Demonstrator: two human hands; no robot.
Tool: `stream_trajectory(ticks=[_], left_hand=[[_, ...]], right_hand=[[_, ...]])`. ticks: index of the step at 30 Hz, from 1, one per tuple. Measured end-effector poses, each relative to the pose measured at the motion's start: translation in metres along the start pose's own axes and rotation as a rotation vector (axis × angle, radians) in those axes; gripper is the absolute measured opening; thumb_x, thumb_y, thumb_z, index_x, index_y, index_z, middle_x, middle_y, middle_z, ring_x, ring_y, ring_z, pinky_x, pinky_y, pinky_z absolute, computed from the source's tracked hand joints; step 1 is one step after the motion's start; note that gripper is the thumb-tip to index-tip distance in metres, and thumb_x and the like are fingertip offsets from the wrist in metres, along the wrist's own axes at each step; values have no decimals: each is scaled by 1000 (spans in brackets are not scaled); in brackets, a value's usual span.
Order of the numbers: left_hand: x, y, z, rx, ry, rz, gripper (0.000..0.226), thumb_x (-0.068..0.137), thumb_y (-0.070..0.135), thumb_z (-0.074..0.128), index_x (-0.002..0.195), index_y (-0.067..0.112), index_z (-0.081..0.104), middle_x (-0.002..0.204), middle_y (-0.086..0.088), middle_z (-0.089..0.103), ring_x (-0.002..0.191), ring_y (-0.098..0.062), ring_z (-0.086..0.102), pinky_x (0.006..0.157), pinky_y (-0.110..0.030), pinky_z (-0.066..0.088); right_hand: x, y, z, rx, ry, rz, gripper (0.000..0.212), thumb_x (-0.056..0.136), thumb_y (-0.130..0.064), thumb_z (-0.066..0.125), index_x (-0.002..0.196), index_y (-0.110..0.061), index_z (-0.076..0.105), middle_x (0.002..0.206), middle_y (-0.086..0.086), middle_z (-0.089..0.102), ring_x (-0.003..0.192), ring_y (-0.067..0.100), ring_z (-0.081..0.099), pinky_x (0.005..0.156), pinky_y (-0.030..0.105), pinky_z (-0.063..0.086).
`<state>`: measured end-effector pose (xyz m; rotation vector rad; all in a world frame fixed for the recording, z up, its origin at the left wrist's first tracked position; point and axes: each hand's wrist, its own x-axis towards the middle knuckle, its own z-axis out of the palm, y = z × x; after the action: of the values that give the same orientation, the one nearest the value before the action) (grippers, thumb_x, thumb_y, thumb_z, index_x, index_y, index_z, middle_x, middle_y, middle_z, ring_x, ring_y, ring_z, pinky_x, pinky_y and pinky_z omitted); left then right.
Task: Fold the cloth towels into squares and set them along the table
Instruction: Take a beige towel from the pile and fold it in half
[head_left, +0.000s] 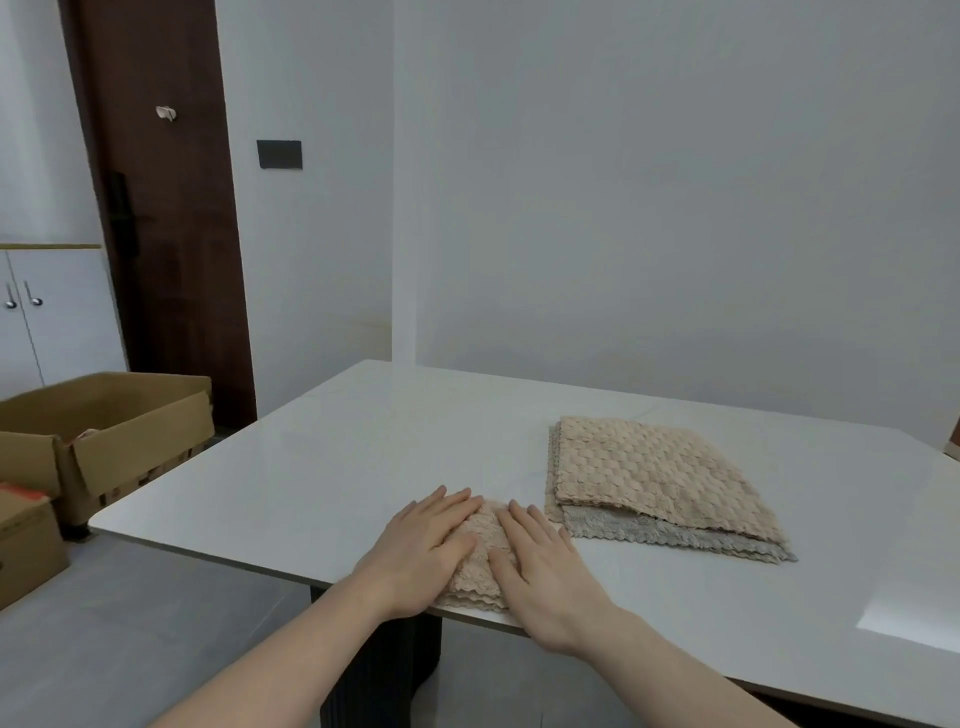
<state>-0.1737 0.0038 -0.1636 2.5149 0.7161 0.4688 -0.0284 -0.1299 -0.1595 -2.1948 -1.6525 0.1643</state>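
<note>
A small folded beige towel (480, 558) with a scaled texture lies at the near edge of the white table (322, 467). My left hand (428, 551) lies flat on its left side, fingers spread. Flat on its right side rests my right hand (543, 571). Both palms press down on the cloth and cover most of it. To the right, a stack of unfolded towels (660, 478) lies spread on the table, a beige one on top and a grey one (623, 530) showing beneath.
Open cardboard boxes (104, 436) stand on the floor left of the table. A dark door (166, 208) and white cabinet (52, 312) are behind them. A grey wall runs behind the table. A bright patch of light (914, 618) falls on the table's right.
</note>
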Motion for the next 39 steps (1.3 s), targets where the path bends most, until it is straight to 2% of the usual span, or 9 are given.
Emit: stream_trajectory(ticks=[5,8,16,19,23,33,39], left_hand=[[3,3,2,157,-123,-96,56,106,50,19,161,41,11,168,19,1,154,-1,-4,127,-36,-5],[1,8,0,235,-150,-123,59,106,51,17,161,38,2,168,17,-7,154,-2,-8,127,-39,-10],[-1,16,2,304,-137,-235,69,101,59,16,162,33,-5,170,8,-9,156,-9,-11,126,-45,-12],[-2,17,2,306,-133,-269,74,100,62,16,162,29,-7,170,8,-10,156,-11,-13,125,-46,-13],[0,15,-5,240,-187,-279,75,99,65,21,161,33,-7,169,11,-12,155,-10,-15,126,-45,-12],[-5,15,4,261,-83,-266,73,100,64,20,162,33,-5,170,9,-8,156,-9,-10,127,-43,-8],[-9,19,-1,123,3,-249,76,100,60,30,162,32,-3,169,12,-6,155,-4,-4,128,-40,-5]], right_hand=[[1,5,3,-69,-49,14,65,106,-51,21,164,-23,7,171,-6,-1,157,11,-8,128,42,-2],[-1,8,-1,-83,-90,17,68,106,-52,19,164,-21,3,171,-6,-5,156,11,-11,128,40,-4],[-9,8,-6,-108,-117,70,74,105,-56,17,163,-16,-2,170,-2,-10,156,12,-11,127,39,-7],[-14,11,-9,-122,-143,96,78,103,-60,15,162,-15,-7,170,-1,-14,156,11,-13,127,40,-8],[-19,13,-10,-130,-150,111,82,101,-64,14,162,-14,-9,170,-2,-14,156,10,-13,127,42,-9],[-23,9,-3,-73,-34,176,88,96,-71,13,163,-16,-5,171,-3,-6,156,12,-10,127,43,-8],[-32,7,-9,26,48,140,79,99,-66,18,163,-23,1,171,-9,-3,156,6,-4,128,39,-5]])
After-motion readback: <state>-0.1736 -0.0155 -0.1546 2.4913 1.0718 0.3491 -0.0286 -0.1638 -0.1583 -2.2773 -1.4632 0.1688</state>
